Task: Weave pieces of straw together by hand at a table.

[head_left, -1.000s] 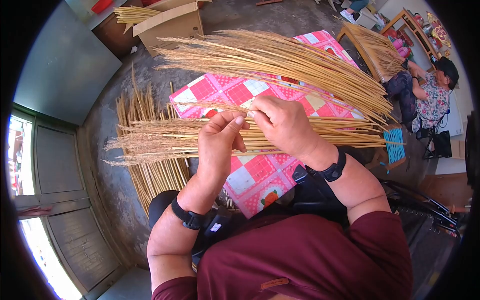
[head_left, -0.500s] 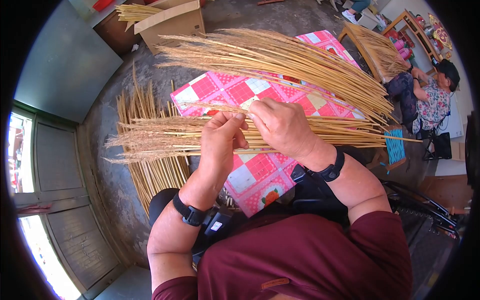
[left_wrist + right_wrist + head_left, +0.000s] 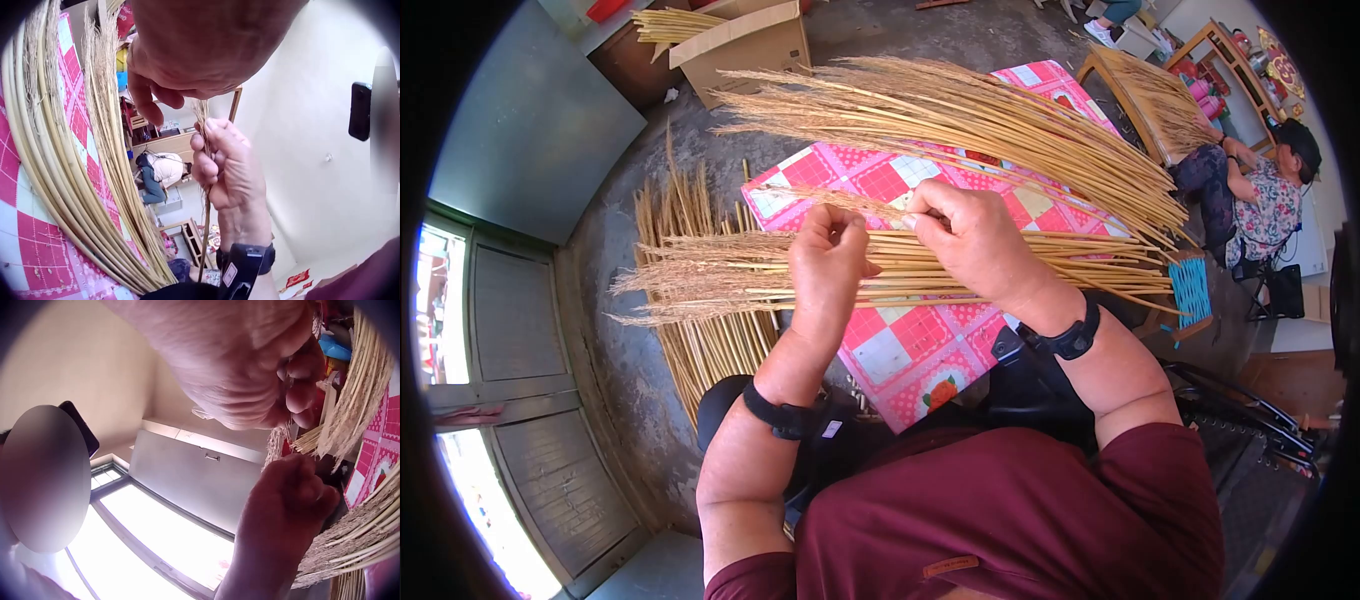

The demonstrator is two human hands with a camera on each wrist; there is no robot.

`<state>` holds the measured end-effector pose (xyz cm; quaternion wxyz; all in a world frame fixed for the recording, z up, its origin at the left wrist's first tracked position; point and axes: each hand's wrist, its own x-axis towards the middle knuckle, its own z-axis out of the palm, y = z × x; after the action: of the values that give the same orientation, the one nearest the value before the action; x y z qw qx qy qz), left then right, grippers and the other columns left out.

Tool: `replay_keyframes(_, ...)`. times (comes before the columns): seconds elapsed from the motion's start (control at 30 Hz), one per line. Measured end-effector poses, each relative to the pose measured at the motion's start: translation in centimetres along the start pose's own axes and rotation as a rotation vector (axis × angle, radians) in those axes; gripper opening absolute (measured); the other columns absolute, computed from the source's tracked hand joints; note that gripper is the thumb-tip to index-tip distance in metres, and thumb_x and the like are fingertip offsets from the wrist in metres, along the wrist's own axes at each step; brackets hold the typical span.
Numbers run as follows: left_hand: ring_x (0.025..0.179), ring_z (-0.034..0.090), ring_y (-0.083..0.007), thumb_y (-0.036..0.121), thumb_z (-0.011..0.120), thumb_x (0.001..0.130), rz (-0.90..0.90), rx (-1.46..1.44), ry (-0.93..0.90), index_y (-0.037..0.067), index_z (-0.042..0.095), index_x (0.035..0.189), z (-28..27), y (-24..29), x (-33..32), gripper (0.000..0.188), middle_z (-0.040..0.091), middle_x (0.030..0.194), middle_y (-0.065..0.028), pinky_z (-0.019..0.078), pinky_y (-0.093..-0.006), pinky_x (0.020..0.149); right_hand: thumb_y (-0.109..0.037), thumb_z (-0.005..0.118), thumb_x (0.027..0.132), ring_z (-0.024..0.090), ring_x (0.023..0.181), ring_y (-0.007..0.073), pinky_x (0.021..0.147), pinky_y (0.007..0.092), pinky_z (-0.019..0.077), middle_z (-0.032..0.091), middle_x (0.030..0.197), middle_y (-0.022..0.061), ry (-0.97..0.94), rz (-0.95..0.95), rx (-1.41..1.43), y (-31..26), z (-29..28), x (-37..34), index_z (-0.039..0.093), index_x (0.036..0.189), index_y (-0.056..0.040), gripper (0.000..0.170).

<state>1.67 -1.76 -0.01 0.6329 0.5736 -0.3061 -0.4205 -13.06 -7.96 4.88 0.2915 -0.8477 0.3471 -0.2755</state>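
Note:
My right hand (image 3: 970, 240) pinches a dry grass stalk (image 3: 206, 231) just below its feathery plume (image 3: 850, 200). In the left wrist view the fingers (image 3: 212, 165) curl round the stem, and it hangs past the wrist. My left hand (image 3: 825, 265) is close beside the plume, left of the right hand, with fingers curled in towards the thumb; nothing shows between them. Beneath both hands lies a bundle of plumed stalks (image 3: 1040, 265), plumes to the left. A second bundle (image 3: 1000, 110) lies farther back on the pink checked tablecloth (image 3: 875, 355).
More stalks (image 3: 725, 345) lie low at the left, by the floor. A cardboard box (image 3: 750, 50) stands at the back left. On the right are a stool with a blue woven seat (image 3: 1190, 288) and a seated person (image 3: 1270, 205) beside other plumed stalks (image 3: 1155, 95).
My left hand has moved left along the plume, away from the right hand, and the gap between them has widened. The right hand keeps its grip, shifting only slightly.

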Motion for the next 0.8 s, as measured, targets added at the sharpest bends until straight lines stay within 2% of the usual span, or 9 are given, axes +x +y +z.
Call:
replay_keyframes(0.1, 0.044, 0.044, -0.0062, 0.012, 0.055, 0.091, -0.062, -0.172, -0.123, 0.001, 0.056, 0.081, -1.1, 1.4, -0.2, 0.014, 0.051, 0.063, -0.0019, 0.0461, -0.0228, 0.043, -0.007, 0.06, 0.084, 0.049, 0.056, 0.0097, 0.053, 0.0281, 0.0398, 0.056, 0.063, 0.0062, -0.027, 0.062, 0.08, 0.1, -0.8, 0.1, 0.055, 0.081, -0.0009, 0.008)
replay_keyframes(0.23, 0.045, 0.043, -0.0059, 0.013, 0.055, 0.092, 0.017, -0.22, -0.109, 0.001, 0.059, 0.085, -0.7, 1.8, -1.0, 0.013, 0.054, 0.067, -0.0032, 0.0473, -0.0234, 0.044, -0.007, 0.06, 0.085, 0.048, 0.057, 0.0073, 0.053, 0.0272, 0.0397, 0.055, 0.062, 0.0033, -0.027, 0.101, 0.099, -0.1, -1.2, 0.1, 0.055, 0.082, -0.0007, 0.009)
replay_keyframes(0.33, 0.045, 0.045, -0.0056, 0.013, 0.056, 0.091, 0.005, -0.294, -0.144, 0.002, 0.059, 0.088, -0.1, 2.0, -1.2, 0.012, 0.057, 0.071, -0.0038, 0.0481, -0.0232, 0.044, -0.007, 0.06, 0.085, 0.05, 0.056, 0.009, 0.052, 0.0277, 0.0399, 0.056, 0.063, 0.0048, 0.001, 0.075, 0.067, -0.2, -1.2, 0.2, 0.055, 0.082, -0.0009, 0.009)
replay_keyframes(0.43, 0.046, 0.045, -0.0063, 0.012, 0.058, 0.09, -0.08, -0.331, -0.194, 0.001, 0.06, 0.093, -0.5, 1.8, -1.1, 0.011, 0.059, 0.078, -0.0057, 0.0503, -0.0246, 0.045, -0.007, 0.06, 0.084, 0.052, 0.054, 0.0123, 0.051, 0.0288, 0.0402, 0.057, 0.064, 0.0073, 0.015, 0.046, 0.005, -0.4, -1.2, 0.2, 0.055, 0.082, -0.0012, 0.008)
replay_keyframes(0.53, 0.045, 0.045, -0.0065, 0.012, 0.059, 0.089, -0.155, -0.349, -0.174, 0.002, 0.059, 0.09, -0.7, 1.7, -0.7, 0.011, 0.06, 0.077, -0.0063, 0.0507, -0.0252, 0.045, -0.006, 0.06, 0.084, 0.053, 0.053, 0.0163, 0.051, 0.0299, 0.0403, 0.057, 0.065, 0.0099, 0.026, -0.007, -0.036, -0.1, -0.7, 0.0, 0.055, 0.082, -0.0014, 0.007)
replay_keyframes(0.8, 0.045, 0.045, -0.0081, 0.012, 0.059, 0.088, -0.201, -0.421, -0.175, 0.002, 0.057, 0.082, -1.2, 1.4, -0.5, 0.012, 0.06, 0.075, -0.0078, 0.0508, -0.0272, 0.044, -0.004, 0.059, 0.082, 0.058, 0.06, 0.0286, 0.052, 0.0352, 0.0436, 0.058, 0.069, 0.0117, 0.052, -0.166, -0.169, -0.6, -0.1, -0.3, 0.054, 0.082, -0.0042, 0.006)
